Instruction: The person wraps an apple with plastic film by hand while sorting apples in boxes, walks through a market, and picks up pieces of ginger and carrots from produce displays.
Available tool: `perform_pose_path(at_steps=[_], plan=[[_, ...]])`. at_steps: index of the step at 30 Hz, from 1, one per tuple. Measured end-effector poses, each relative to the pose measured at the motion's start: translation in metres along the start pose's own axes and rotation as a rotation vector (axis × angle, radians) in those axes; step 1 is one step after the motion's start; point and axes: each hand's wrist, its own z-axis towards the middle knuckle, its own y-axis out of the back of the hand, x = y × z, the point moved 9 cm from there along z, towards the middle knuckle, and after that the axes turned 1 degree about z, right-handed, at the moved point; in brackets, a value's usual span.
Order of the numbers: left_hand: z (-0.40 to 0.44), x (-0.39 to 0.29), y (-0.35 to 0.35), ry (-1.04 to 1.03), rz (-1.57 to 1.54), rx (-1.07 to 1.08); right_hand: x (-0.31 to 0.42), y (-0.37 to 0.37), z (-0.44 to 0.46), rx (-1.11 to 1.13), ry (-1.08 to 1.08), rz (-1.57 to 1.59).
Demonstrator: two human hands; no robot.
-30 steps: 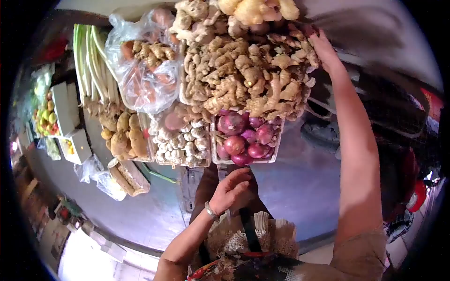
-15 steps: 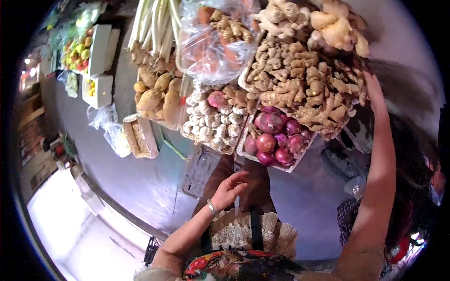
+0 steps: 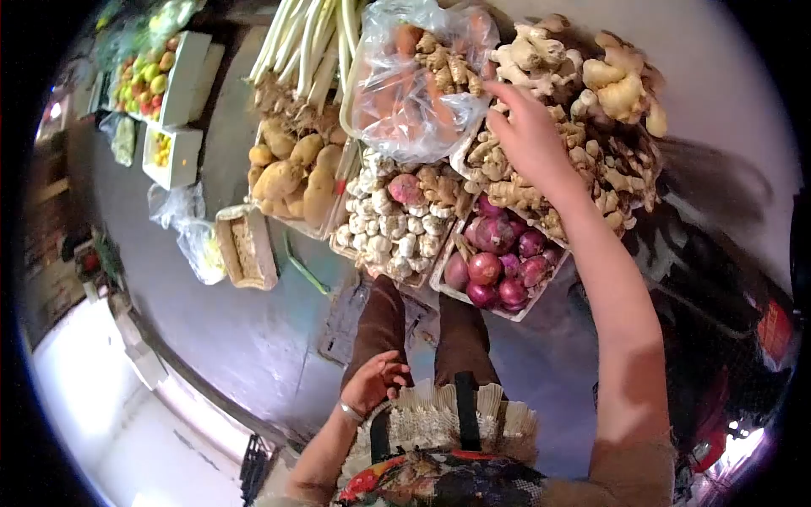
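Observation:
My right hand [image 3: 534, 139] reaches over the heaped ginger [image 3: 608, 160], index finger and thumb stretched out and apart, with nothing visible between them. Its fingertips are near the right edge of a clear plastic bag [image 3: 397, 127] over orange produce, where a ginger root [image 3: 448, 66] lies on top. Larger pale ginger pieces [image 3: 621, 80] sit at the back right of the heap. My left hand [image 3: 376, 384], with a bracelet at the wrist, hangs in front of my apron [image 3: 507, 422]; its fingers are loosely bent and apart, holding nothing.
Red onions [image 3: 498, 237] fill a white box below the ginger. Garlic [image 3: 397, 224], potatoes [image 3: 291, 173] and long leeks [image 3: 312, 42] stand to the left. On the floor are a small foam tray [image 3: 245, 249] and a green stalk [image 3: 304, 266]. Fruit boxes [image 3: 173, 160] stand farther left.
My right hand has moved left from the far right edge of the ginger heap toward the plastic bag. My left hand has dropped lower and slightly left.

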Motion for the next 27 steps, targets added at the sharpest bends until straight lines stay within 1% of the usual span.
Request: perform_pose_path(at_steps=[3,4,5,7,9,11,13,14,15,16,18,20,22,23,24,25,27], plan=[[-0.005,0.010,0.034,-0.001,-0.010,-0.041,-0.043,-0.061,0.059,0.003,-0.104,-0.216],[-0.008,0.010,0.037,0.019,-0.010,-0.048,-0.039,-0.063,0.066,0.044,-0.213,-0.217],[-0.008,0.013,0.049,0.021,-0.013,-0.086,-0.044,-0.070,0.072,0.133,-0.309,-0.244],[-0.010,0.000,0.060,-0.028,-0.024,-0.118,-0.051,-0.074,0.076,0.030,-0.327,-0.435],[-0.015,-0.020,0.068,-0.053,-0.002,-0.125,-0.057,-0.079,0.081,-0.005,-0.372,-0.434],[-0.018,-0.029,0.083,-0.056,-0.034,-0.076,-0.056,-0.075,0.084,-0.037,-0.397,-0.419],[-0.024,-0.043,0.090,-0.076,0.005,-0.083,-0.056,-0.076,0.074,0.203,-0.496,-0.285],[-0.026,-0.049,0.091,-0.077,0.000,-0.067,-0.062,-0.076,0.076,0.108,-0.391,-0.265],[-0.028,-0.054,0.089,-0.073,-0.014,-0.057,-0.055,-0.067,0.072,0.093,-0.388,-0.250],[-0.029,-0.061,0.090,-0.062,0.003,-0.057,-0.049,-0.057,0.064,-0.047,-0.292,-0.200],[-0.033,-0.069,0.095,-0.045,0.016,-0.056,-0.043,-0.039,0.038,-0.110,-0.292,-0.123],[-0.033,-0.076,0.100,-0.047,-0.006,-0.043,-0.034,-0.022,-0.002,-0.101,-0.503,0.157],[-0.033,-0.085,0.103,-0.044,-0.018,-0.023,-0.022,0.000,-0.045,-0.306,-0.507,0.500],[-0.033,-0.089,0.103,-0.049,-0.023,-0.008,-0.034,0.011,-0.065,-0.414,-0.475,0.626],[-0.034,-0.092,0.105,-0.056,0.047,-0.030,-0.041,0.022,-0.087,-0.463,-0.545,0.684],[-0.036,-0.092,0.105,-0.051,0.043,-0.033,-0.055,0.035,-0.113,-0.615,-0.593,0.697],[-0.035,-0.095,0.104,-0.055,0.044,-0.017,-0.073,0.050,-0.139,-0.719,-0.626,0.852]])
